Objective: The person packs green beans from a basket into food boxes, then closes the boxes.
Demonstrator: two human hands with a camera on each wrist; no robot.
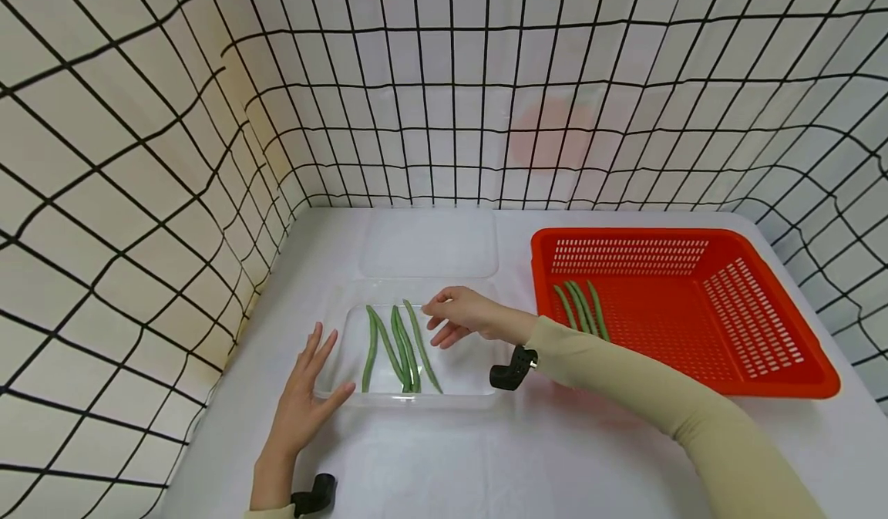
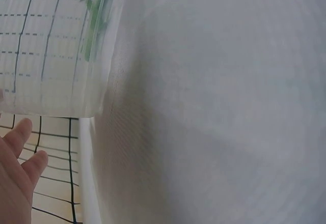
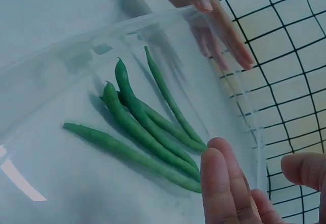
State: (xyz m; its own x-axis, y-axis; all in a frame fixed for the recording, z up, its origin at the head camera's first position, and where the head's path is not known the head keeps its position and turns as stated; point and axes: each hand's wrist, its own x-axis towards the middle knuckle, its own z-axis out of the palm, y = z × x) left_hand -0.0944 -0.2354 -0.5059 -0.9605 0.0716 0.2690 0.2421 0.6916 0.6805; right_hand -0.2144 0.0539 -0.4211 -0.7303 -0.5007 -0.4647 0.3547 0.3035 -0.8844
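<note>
Several green beans [image 1: 370, 349] lie lengthwise in a clear plastic container [image 1: 472, 372] on the table. My right hand [image 1: 458, 317] is over the container, its fingertips close to the top end of the rightmost bean [image 1: 422, 345]. In the right wrist view, the thumb stands apart from the fingers [image 3: 216, 183] and nothing is between them. The bean ends beyond those fingers are hidden there. At the container's front left corner my left hand [image 1: 305, 392] has its fingers spread and holds nothing; whether it touches the wall is unclear.
A red plastic basket [image 1: 694, 233] stands to the right, with several green beans [image 1: 579, 307] at its left side, partly behind my right sleeve. A clear flat lid [image 1: 430, 241] lies behind the container. Black wire grid [image 1: 451, 79] encloses the table's back and sides.
</note>
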